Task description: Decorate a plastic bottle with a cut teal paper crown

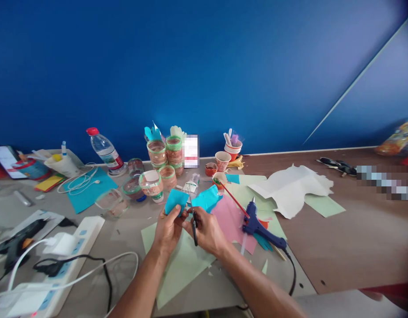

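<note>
Between the thumb and fingers of my left hand (168,227) is a small blue piece of paper (176,201), held upright. My right hand (207,229) grips a pair of scissors (195,225) by its dark handles. The blades point away from me, right beside the paper's right edge; I cannot tell if they touch it. Just beyond my right hand lies a crumpled blue sheet (206,198). Under both hands a pale green sheet (182,269) rests on the table, with pink paper (228,221) to its right.
A blue glue gun (261,227) with a cord lies at right, near torn white paper (293,187). Cut cups (151,183) stand at the back, beside a water bottle (106,150). On the left, a power strip (74,260) trails cables.
</note>
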The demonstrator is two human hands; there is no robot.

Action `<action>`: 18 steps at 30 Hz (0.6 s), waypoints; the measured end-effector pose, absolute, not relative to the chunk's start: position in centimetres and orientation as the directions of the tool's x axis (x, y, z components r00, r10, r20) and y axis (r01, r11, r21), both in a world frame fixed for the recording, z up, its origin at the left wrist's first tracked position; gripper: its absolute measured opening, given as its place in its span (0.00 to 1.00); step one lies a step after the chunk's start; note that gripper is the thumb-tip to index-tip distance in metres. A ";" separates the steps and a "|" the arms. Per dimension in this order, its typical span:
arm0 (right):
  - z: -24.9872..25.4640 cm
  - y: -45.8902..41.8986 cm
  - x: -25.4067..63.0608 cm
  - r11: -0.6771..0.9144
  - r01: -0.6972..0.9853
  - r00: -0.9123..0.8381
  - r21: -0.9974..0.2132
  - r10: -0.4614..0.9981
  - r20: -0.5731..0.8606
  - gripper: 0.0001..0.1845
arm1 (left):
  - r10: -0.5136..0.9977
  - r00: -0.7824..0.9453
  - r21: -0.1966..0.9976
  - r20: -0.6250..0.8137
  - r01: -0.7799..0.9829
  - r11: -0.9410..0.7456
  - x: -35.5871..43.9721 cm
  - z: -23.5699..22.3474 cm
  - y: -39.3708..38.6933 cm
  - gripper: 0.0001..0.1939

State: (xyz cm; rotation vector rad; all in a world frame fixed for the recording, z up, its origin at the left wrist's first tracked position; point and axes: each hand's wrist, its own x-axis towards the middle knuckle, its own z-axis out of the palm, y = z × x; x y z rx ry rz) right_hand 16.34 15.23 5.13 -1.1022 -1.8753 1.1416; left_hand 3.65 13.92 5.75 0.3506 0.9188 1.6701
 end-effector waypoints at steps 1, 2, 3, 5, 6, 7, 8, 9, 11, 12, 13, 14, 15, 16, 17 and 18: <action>5.2 15.2 16.3 0.260 0.321 -0.413 -0.911 0.904 0.113 0.18 | 0.924 -0.310 0.729 -0.225 -0.683 -0.051 3.6 5.7 13.9 0.15; 5.2 15.2 16.3 0.262 0.325 -0.408 -0.909 0.906 0.115 0.18 | 0.927 -0.305 0.733 -0.220 -0.678 -0.049 3.6 5.7 13.9 0.14; 5.1 15.2 16.3 0.263 0.327 -0.404 -0.907 0.907 0.117 0.17 | 0.929 -0.301 0.737 -0.216 -0.674 -0.047 3.6 5.7 13.8 0.14; 5.0 15.3 16.2 0.267 0.330 -0.399 -0.905 0.909 0.122 0.16 | 0.931 -0.295 0.743 -0.213 -0.668 -0.041 3.6 5.5 13.8 0.14; 5.0 15.3 16.2 0.267 0.331 -0.398 -0.905 0.909 0.122 0.16 | 0.932 -0.292 0.745 -0.213 -0.666 -0.039 3.6 5.5 13.8 0.14; 4.9 15.3 16.2 0.265 0.332 -0.398 -0.905 0.909 0.120 0.16 | 0.934 -0.289 0.746 -0.212 -0.665 -0.037 3.6 5.4 13.8 0.14; 4.9 15.4 16.2 0.261 0.334 -0.397 -0.906 0.910 0.116 0.15 | 0.934 -0.287 0.746 -0.211 -0.665 -0.036 3.7 5.3 13.8 0.14; 4.8 15.4 16.2 0.256 0.335 -0.397 -0.907 0.911 0.111 0.15 | 0.935 -0.286 0.746 -0.209 -0.665 -0.036 3.7 5.3 13.8 0.14; 4.9 15.4 16.2 0.244 0.339 -0.391 -0.909 0.915 0.100 0.14 | 0.938 -0.281 0.747 -0.204 -0.664 -0.036 3.8 5.3 13.8 0.14; 4.9 15.4 16.2 0.239 0.340 -0.387 -0.909 0.917 0.097 0.13 | 0.940 -0.276 0.748 -0.202 -0.663 -0.034 3.9 5.3 13.8 0.14; 4.9 15.4 16.2 0.236 0.338 -0.385 -0.911 0.918 0.095 0.13 | 0.942 -0.271 0.749 -0.200 -0.662 -0.031 4.0 5.4 13.8 0.14; 5.0 15.3 16.2 0.234 0.335 -0.384 -0.913 0.918 0.095 0.13 | 0.944 -0.264 0.748 -0.199 -0.663 -0.028 4.1 5.5 13.8 0.14; 5.1 15.3 16.1 0.232 0.331 -0.382 -0.915 0.919 0.095 0.12 | 0.945 -0.260 0.745 -0.199 -0.666 -0.026 4.1 5.5 13.8 0.13; 5.2 15.3 16.1 0.228 0.327 -0.379 -0.917 0.920 0.094 0.12 | 0.945 -0.259 0.741 -0.201 -0.671 -0.026 4.2 5.6 13.8 0.13; 5.2 15.3 16.1 0.225 0.323 -0.376 -0.919 0.922 0.094 0.13 | 0.944 -0.259 0.735 -0.204 -0.677 -0.027 4.2 5.6 13.7 0.13; 5.3 15.3 16.1 0.222 0.321 -0.373 -0.921 0.923 0.092 0.13 | 0.944 -0.258 0.730 -0.208 -0.683 -0.026 4.3 5.6 13.7 0.13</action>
